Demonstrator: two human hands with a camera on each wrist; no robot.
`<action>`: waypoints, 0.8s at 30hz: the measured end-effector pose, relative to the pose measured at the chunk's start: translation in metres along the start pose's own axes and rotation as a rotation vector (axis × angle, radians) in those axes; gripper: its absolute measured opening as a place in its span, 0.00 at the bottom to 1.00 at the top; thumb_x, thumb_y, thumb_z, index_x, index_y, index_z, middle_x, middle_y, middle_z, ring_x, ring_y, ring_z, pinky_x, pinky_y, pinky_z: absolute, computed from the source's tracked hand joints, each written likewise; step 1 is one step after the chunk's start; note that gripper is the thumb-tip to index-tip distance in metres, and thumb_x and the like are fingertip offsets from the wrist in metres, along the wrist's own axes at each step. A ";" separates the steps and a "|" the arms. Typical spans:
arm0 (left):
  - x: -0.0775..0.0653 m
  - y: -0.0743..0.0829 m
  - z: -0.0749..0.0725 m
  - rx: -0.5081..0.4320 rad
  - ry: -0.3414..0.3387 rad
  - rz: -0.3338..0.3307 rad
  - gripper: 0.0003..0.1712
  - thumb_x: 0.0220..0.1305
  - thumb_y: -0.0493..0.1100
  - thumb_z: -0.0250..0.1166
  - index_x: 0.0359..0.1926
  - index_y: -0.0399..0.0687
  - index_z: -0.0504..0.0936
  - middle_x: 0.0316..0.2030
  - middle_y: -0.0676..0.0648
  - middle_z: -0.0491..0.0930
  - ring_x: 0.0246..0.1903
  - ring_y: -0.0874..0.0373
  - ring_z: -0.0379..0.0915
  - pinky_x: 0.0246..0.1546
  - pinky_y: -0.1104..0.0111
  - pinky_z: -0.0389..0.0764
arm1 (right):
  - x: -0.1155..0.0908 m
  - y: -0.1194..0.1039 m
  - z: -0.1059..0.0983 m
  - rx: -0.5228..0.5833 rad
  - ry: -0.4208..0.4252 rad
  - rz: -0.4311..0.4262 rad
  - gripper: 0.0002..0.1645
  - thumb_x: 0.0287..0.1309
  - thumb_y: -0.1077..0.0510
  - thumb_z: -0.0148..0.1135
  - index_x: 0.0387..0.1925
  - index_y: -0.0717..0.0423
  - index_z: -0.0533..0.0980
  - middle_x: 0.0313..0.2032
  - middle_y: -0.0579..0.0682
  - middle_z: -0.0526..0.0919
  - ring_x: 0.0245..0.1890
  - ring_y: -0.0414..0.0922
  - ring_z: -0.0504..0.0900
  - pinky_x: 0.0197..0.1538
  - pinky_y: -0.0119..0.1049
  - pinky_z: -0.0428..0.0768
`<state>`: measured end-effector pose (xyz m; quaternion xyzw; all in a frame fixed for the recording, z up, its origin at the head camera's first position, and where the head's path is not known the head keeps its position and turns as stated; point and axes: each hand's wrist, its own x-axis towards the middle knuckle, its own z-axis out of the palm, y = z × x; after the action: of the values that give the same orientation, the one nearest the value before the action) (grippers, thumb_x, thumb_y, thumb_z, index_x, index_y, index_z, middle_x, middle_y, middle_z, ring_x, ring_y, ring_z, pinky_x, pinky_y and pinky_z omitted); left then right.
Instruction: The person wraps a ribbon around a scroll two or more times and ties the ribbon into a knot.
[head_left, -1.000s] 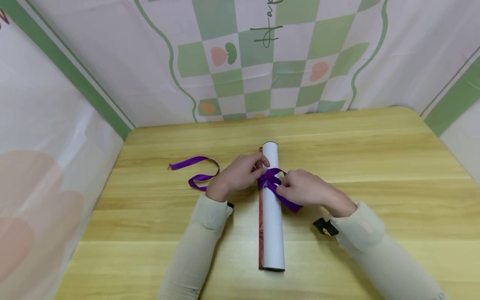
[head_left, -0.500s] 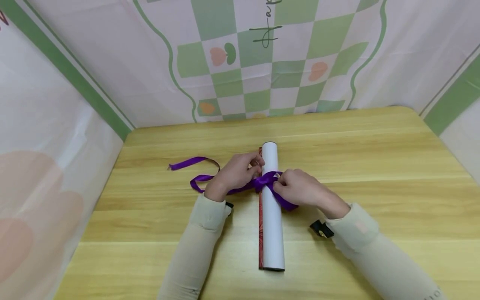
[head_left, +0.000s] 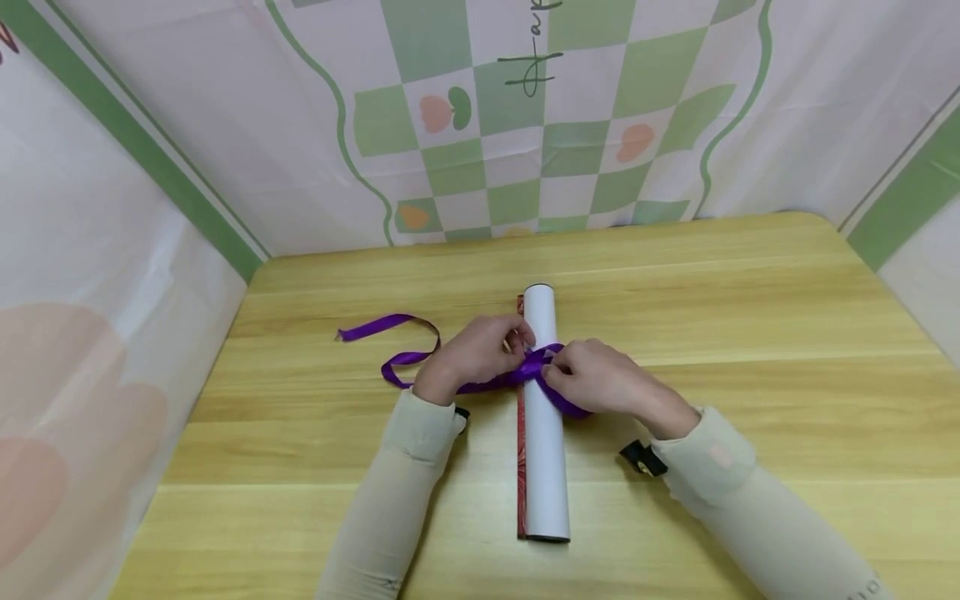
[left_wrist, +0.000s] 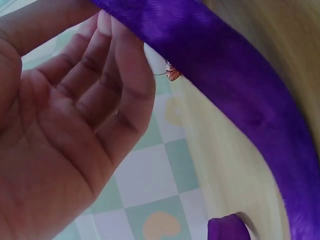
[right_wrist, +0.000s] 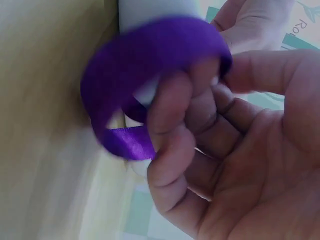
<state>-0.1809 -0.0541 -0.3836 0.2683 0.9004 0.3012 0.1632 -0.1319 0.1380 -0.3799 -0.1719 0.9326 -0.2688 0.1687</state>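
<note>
A white rolled tube lies lengthwise on the wooden table, with a red patterned strip along its left side. Around its upper half runs a purple ribbon. My left hand, left of the crossing, pinches the ribbon between thumb and fingertips; the ribbon band slopes down past those fingers in the left wrist view. On the other side my right hand pinches a ribbon loop, its fingers curled inside the loop in the right wrist view. Fingers partly hide the knot area.
A long ribbon tail curls over the table to the left of my left hand. Behind the table hangs a green-and-white checked cloth. Dark wrist mounts stick out under the sleeves.
My left hand rises briefly off the crossing, then comes back down and right onto the ribbon. The right hand shifts slightly left with its loop. More ribbon shows left of the tube.
</note>
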 end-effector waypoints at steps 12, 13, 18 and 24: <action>-0.002 0.004 -0.009 -0.138 0.422 0.271 0.12 0.65 0.41 0.60 0.48 0.44 0.77 0.37 0.53 0.79 0.35 0.67 0.73 0.38 0.76 0.76 | 0.002 0.011 -0.022 -0.005 0.275 -0.119 0.20 0.63 0.43 0.55 0.40 0.55 0.81 0.29 0.46 0.80 0.26 0.41 0.75 0.29 0.37 0.75; -0.002 0.006 -0.009 -0.148 0.443 0.311 0.12 0.65 0.41 0.60 0.48 0.44 0.78 0.37 0.53 0.79 0.34 0.67 0.74 0.38 0.76 0.76 | 0.004 0.010 -0.021 0.015 0.287 -0.158 0.20 0.63 0.43 0.56 0.42 0.55 0.80 0.31 0.46 0.81 0.28 0.41 0.76 0.30 0.37 0.76; -0.003 0.011 -0.010 -0.149 0.401 0.371 0.14 0.66 0.42 0.59 0.51 0.44 0.77 0.40 0.50 0.80 0.35 0.65 0.74 0.37 0.74 0.76 | 0.008 0.007 -0.015 0.054 0.338 -0.294 0.11 0.63 0.50 0.57 0.33 0.52 0.80 0.26 0.44 0.78 0.26 0.41 0.74 0.28 0.36 0.74; -0.010 0.004 -0.012 -0.095 0.084 0.141 0.29 0.65 0.54 0.59 0.60 0.43 0.73 0.51 0.46 0.77 0.43 0.62 0.73 0.43 0.70 0.75 | -0.004 0.004 -0.031 0.140 0.447 -0.218 0.18 0.65 0.44 0.53 0.32 0.52 0.80 0.21 0.44 0.78 0.18 0.41 0.72 0.19 0.34 0.70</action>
<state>-0.1771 -0.0631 -0.3705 0.3103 0.8699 0.3653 0.1162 -0.1416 0.1561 -0.3566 -0.1956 0.9019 -0.3804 -0.0599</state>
